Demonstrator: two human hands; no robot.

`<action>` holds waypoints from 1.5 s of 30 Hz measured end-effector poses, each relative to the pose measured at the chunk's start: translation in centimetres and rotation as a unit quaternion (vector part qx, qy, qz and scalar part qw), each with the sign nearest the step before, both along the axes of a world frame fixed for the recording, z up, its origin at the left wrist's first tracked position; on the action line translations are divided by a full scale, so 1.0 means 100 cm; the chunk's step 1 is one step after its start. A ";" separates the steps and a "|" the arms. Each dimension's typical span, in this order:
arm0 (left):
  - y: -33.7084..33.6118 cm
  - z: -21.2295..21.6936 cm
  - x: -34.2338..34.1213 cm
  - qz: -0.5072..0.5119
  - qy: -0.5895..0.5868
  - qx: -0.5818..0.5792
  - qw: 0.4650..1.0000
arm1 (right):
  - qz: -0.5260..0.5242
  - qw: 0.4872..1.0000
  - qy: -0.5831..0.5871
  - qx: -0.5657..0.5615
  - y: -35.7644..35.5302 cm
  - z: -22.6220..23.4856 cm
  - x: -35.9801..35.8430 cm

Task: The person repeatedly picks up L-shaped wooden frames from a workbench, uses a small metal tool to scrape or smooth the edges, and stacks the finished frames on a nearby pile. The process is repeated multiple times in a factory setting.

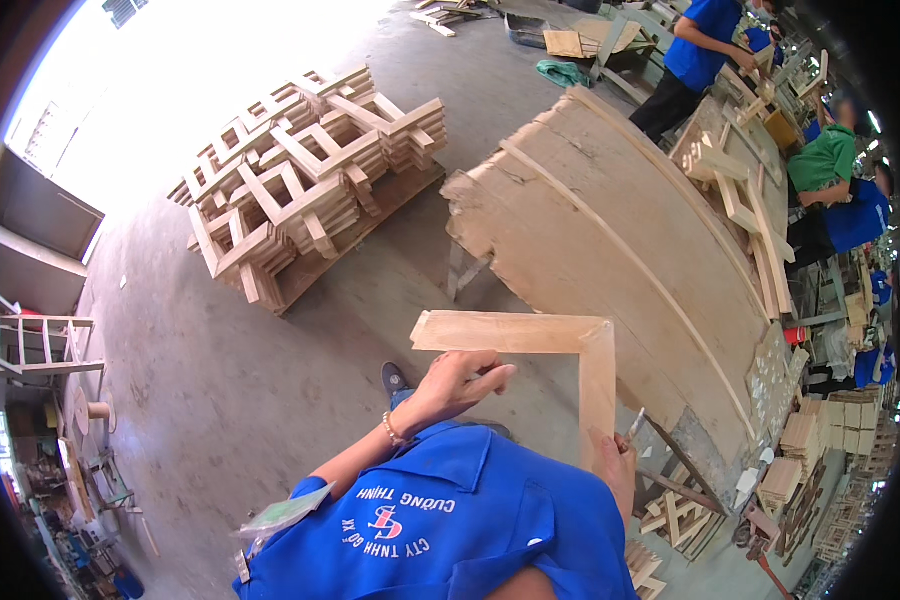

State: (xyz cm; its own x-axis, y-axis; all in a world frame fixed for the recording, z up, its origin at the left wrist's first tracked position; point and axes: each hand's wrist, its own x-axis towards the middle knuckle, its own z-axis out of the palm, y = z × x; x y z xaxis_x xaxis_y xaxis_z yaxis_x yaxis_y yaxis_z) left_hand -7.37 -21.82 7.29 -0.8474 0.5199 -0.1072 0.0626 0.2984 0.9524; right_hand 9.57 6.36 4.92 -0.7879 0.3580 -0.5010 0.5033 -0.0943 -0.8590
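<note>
An L-shaped wooden frame piece of pale timber is held up in front of my body, its two bars meeting at a mitred corner at the upper right. My right hand grips the lower end of its shorter bar. A slim pen-like stick also pokes up from that hand; its exact kind is too small to tell. My left hand is just below the longer bar, fingers loosely bent and apart, with nothing visible in them. Whether it touches the wood I cannot tell.
A pallet of stacked wooden frames stands ahead to the left. A worn plywood table is close on the right, with co-workers in blue and green beyond. Wood pieces lie low at the right; a metal rack is far left.
</note>
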 end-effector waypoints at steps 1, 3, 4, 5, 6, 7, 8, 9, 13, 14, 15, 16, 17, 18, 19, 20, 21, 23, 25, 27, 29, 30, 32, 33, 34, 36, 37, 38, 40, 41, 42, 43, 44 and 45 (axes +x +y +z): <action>-0.018 -0.001 -0.006 0.010 -0.015 -0.020 1.000 | 0.007 1.000 0.006 -0.017 -0.009 -0.006 -0.014; -0.055 0.002 -0.018 0.019 -0.045 -0.071 0.996 | 0.017 0.999 0.007 -0.050 -0.037 -0.009 -0.040; -0.074 -0.001 -0.023 0.020 -0.063 -0.090 0.994 | 0.020 0.998 0.003 -0.063 -0.054 -0.011 -0.052; -0.093 -0.004 -0.029 0.023 -0.082 -0.105 0.991 | 0.025 0.997 -0.002 -0.072 -0.069 -0.011 -0.065; -0.108 -0.003 -0.037 0.002 -0.110 -0.143 0.984 | 0.026 0.998 0.003 -0.059 -0.080 -0.016 -0.075; -0.123 -0.007 -0.042 -0.001 -0.094 -0.140 0.986 | 0.029 0.998 0.009 -0.051 -0.092 -0.026 -0.083; -0.138 -0.013 -0.047 -0.004 -0.078 -0.138 0.987 | 0.032 0.998 0.015 -0.042 -0.103 -0.034 -0.091; -0.151 -0.016 -0.051 -0.006 -0.063 -0.134 0.989 | 0.043 0.998 0.009 -0.036 -0.112 -0.041 -0.098; -0.188 -0.015 -0.064 -0.036 -0.089 -0.174 0.980 | 0.093 0.996 0.000 0.007 -0.141 -0.056 -0.126; -0.195 -0.013 -0.066 -0.038 -0.094 -0.175 0.979 | 0.107 0.994 0.001 0.021 -0.147 -0.057 -0.133; -0.201 -0.014 -0.068 -0.039 -0.101 -0.175 0.979 | 0.112 0.994 0.001 0.020 -0.156 -0.054 -0.142; -0.208 -0.015 -0.071 -0.038 -0.108 -0.175 0.978 | 0.119 0.993 0.002 0.019 -0.169 -0.046 -0.153; -0.214 -0.016 -0.072 -0.031 -0.108 -0.168 0.979 | 0.126 0.992 0.003 0.018 -0.178 -0.042 -0.162; -0.219 -0.017 -0.074 -0.026 -0.105 -0.159 0.981 | 0.131 0.991 0.005 0.015 -0.181 -0.043 -0.168; -0.223 -0.018 -0.076 -0.021 -0.101 -0.150 0.983 | 0.136 0.991 0.006 0.011 -0.183 -0.049 -0.175; -0.226 -0.019 -0.078 -0.014 -0.104 -0.150 0.983 | 0.142 0.990 0.007 0.007 -0.185 -0.052 -0.182; -0.230 -0.021 -0.081 -0.005 -0.107 -0.152 0.983 | 0.149 0.989 0.009 0.015 -0.189 -0.054 -0.191; -0.234 -0.024 -0.090 0.009 -0.114 -0.151 0.982 | 0.164 0.986 0.013 0.033 -0.195 -0.058 -0.212; -0.237 -0.029 -0.100 0.020 -0.124 -0.147 0.981 | 0.167 0.985 0.025 0.040 -0.205 -0.058 -0.237; -0.238 -0.033 -0.115 0.023 -0.128 -0.151 0.980 | 0.165 0.985 0.040 0.043 -0.216 -0.057 -0.266; -0.235 -0.040 -0.134 0.017 -0.132 -0.150 0.980 | 0.156 0.985 0.059 0.043 -0.228 -0.055 -0.298; -0.233 -0.044 -0.146 0.010 -0.132 -0.147 0.980 | 0.150 0.985 0.074 0.044 -0.234 -0.054 -0.318; -0.226 -0.054 -0.171 -0.002 -0.121 -0.152 0.981 | 0.139 0.983 0.111 0.042 -0.248 -0.052 -0.362; -0.221 -0.057 -0.186 -0.020 -0.107 -0.150 0.983 | 0.136 0.981 0.121 0.062 -0.254 -0.052 -0.388; -0.212 -0.060 -0.201 -0.017 -0.102 -0.124 0.987 | 0.131 0.979 0.128 0.084 -0.258 -0.051 -0.414; -0.188 -0.070 -0.230 0.005 -0.076 -0.072 0.995 | 0.116 0.975 0.160 0.102 -0.274 -0.044 -0.466; -0.173 -0.070 -0.244 0.023 -0.055 -0.044 0.997 | 0.104 0.972 0.183 0.101 -0.284 -0.032 -0.490; -0.160 -0.070 -0.259 0.047 -0.067 -0.010 0.997 | 0.092 0.969 0.207 0.100 -0.292 -0.023 -0.513; -0.136 -0.064 -0.297 0.085 -0.086 0.061 0.991 | 0.076 0.965 0.231 0.093 -0.297 -0.014 -0.552; -0.127 -0.063 -0.315 0.128 -0.082 0.092 0.984 | 0.067 0.963 0.245 0.089 -0.298 -0.009 -0.570; -0.119 -0.063 -0.332 0.172 -0.082 0.123 0.974 | 0.089 0.964 0.235 0.081 -0.296 -0.004 -0.586; -0.115 -0.063 -0.348 0.214 -0.081 0.154 0.961 | 0.090 0.959 0.262 0.061 -0.294 0.000 -0.600; -0.113 -0.064 -0.365 0.239 -0.064 0.095 0.964 | 0.089 0.952 0.290 0.042 -0.291 0.003 -0.615; -0.114 -0.069 -0.383 0.260 -0.060 0.077 0.961 | 0.095 0.944 0.317 0.017 -0.292 0.005 -0.631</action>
State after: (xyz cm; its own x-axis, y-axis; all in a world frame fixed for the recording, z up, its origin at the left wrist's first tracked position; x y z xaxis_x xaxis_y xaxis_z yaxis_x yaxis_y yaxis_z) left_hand -45.68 -33.21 0.42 -0.9833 0.0473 -0.1758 -0.1694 0.1157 0.9787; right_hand -53.48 -22.82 5.43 -0.9771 0.1875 0.1011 -0.1070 -0.0219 -0.9940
